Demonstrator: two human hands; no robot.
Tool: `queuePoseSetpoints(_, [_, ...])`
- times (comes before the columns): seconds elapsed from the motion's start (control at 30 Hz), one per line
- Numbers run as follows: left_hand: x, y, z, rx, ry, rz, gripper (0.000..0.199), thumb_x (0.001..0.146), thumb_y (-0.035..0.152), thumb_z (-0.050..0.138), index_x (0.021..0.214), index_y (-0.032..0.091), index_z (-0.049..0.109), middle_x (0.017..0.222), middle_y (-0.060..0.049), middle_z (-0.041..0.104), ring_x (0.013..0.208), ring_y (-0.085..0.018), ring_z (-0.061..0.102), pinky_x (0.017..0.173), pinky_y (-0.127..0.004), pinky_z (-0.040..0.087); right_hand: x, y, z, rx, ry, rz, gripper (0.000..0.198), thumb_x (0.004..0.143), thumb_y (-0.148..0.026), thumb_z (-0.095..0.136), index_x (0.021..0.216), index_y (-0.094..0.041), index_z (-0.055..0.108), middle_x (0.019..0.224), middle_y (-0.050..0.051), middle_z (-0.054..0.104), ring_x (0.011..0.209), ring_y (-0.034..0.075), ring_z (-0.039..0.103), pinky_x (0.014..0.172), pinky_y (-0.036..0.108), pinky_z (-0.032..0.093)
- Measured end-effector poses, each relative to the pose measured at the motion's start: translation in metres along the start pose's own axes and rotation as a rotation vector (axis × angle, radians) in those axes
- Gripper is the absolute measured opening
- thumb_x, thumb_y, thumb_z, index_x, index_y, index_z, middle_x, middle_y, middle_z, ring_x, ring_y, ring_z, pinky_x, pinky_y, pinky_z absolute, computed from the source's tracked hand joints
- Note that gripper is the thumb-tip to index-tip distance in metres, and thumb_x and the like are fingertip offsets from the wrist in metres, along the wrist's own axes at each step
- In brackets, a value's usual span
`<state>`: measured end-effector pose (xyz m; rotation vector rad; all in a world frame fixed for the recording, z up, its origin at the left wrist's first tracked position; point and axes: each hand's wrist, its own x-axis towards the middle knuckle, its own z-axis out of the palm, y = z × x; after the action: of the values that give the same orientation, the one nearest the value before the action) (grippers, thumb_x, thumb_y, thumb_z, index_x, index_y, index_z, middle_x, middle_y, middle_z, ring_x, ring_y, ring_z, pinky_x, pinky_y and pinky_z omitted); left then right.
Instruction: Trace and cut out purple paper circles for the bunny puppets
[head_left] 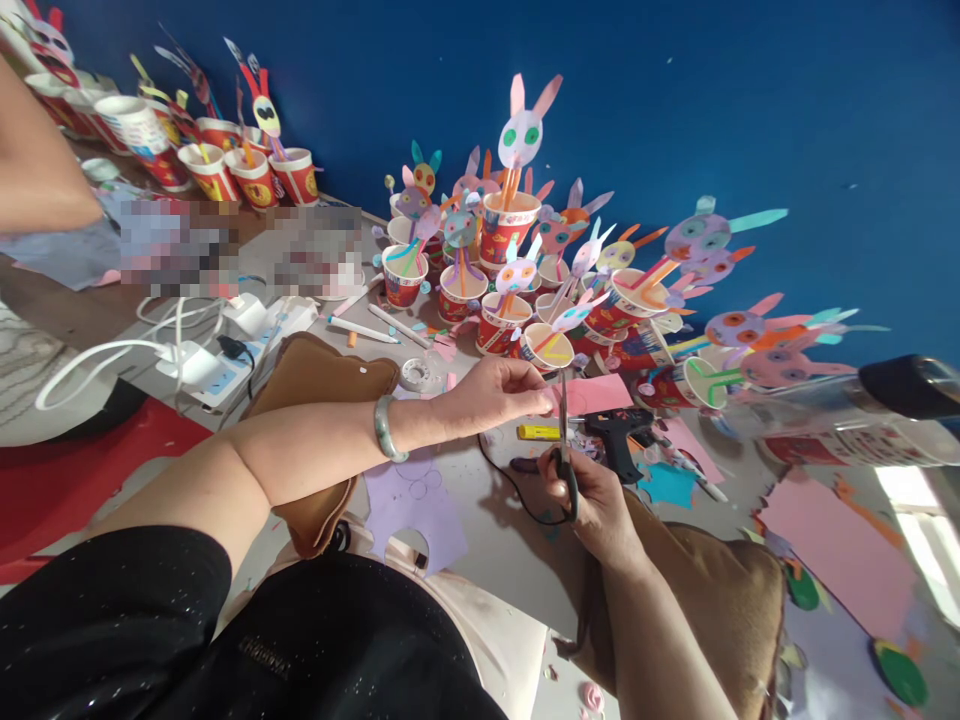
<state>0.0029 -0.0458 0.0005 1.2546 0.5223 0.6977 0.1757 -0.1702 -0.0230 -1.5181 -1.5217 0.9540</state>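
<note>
Blue wall (337,120) towering ahead, eleven to one, with the clock centred on my scissors. Grey table (510,545) runs beneath everything, and what a crowd on it: paper cups (506,240) with long-eared paper faces pack ten round to two. One brown cushion (701,590) sits at four, another, a tan pad (322,380), at nine under my left forearm. Purple sheet (416,505), notched along its lower edge, lies at eight.

Now the hands! My right hand (596,505), at five, is closed round the scissors (565,430), blades pointing to twelve; whether they're parted, I can't tell. My left hand (499,392), at ten, pinches the near end of a pink paper (600,393) between thumb and fingers. That paper stretches towards two, the blades right at its pinched end.

Room's tight up top: a cup rim stands just past the blade tips. Glue gun (619,440) blocks three, a yellow stick (538,433) nine. Widest bare patch: seven, between purple sheet and brown cushion.
</note>
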Motion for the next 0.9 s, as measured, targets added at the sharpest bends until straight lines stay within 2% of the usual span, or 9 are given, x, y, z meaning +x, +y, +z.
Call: queuePoseSetpoints(0.9, [-0.001,0.0051,0.0002,0.029,-0.006,-0.017,0.013,0.074,0.021,0.069,0.07,0.013,0.061,0.066,0.001,0.058,0.064,-0.007,0.05,0.062,-0.021,0.039,0.0003,-0.0038,-0.001,0.007,-0.017,0.005,0.056,0.076,-0.074,0.066,0.064,-0.019,0.055,0.063,0.0,0.05,0.059,0.013,0.042,0.057,0.028,0.038])
